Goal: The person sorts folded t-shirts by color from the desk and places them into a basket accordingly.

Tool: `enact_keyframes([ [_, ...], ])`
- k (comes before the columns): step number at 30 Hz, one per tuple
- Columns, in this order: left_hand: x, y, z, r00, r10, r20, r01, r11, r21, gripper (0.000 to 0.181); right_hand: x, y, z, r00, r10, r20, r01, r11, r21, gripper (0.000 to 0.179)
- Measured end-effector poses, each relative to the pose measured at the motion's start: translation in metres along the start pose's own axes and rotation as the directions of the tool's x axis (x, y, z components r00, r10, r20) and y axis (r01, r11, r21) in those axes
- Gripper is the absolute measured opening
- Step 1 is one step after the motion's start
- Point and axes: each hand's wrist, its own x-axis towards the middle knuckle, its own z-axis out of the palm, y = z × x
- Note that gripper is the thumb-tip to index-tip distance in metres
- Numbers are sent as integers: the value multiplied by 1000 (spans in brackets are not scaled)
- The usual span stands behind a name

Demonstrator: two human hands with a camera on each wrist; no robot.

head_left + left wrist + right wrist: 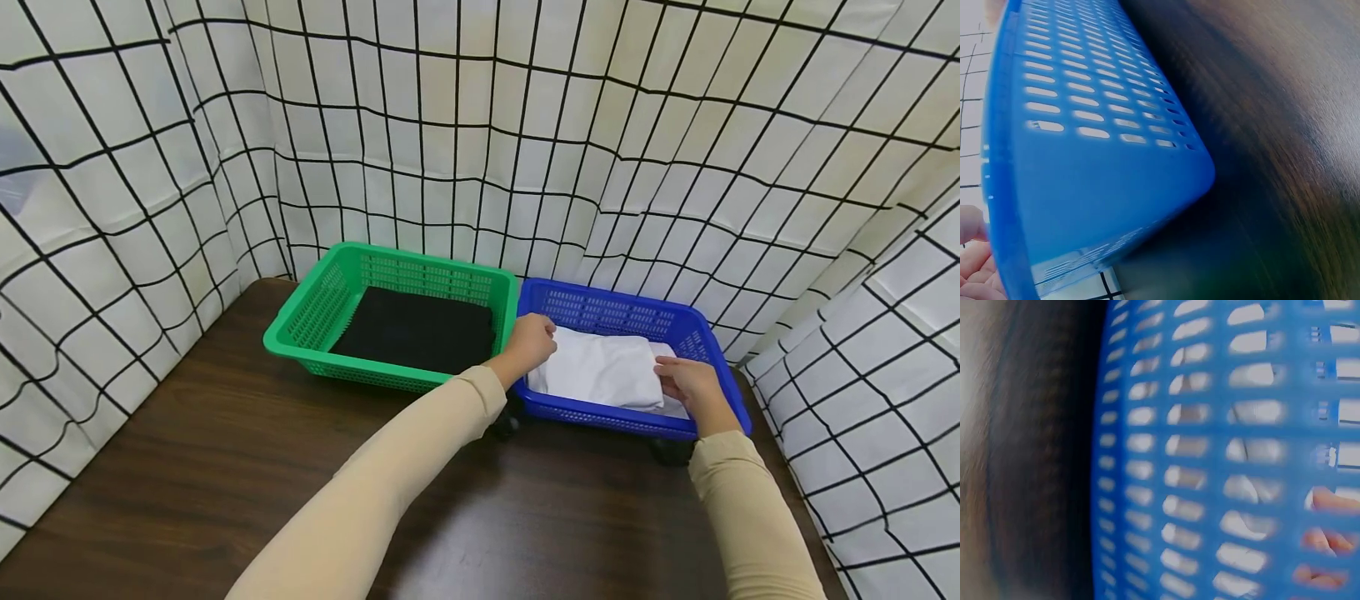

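Note:
A folded white cloth lies inside the blue basket, over another white layer that shows along its right side. My left hand reaches over the basket's left rim and pinches the cloth's left edge. At the opposite edge, my right hand holds the cloth between thumb and fingers. The left wrist view shows mostly the basket's outer wall, with part of the left hand behind the rim. Through holes in the basket side, fingers of the right hand appear in the right wrist view.
A green basket stands left of the blue one, with a folded black cloth in it. Both stand on a dark wooden table. Black wire grid panels backed with white sheet enclose the back and sides.

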Motion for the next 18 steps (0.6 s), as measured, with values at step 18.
enact_keyframes([
  [18, -3, -24, -24, 959, -229, 165, 280, 690, -668, 35, -9, 22, -19, 932, -350, -91, 294, 880, -373, 43],
])
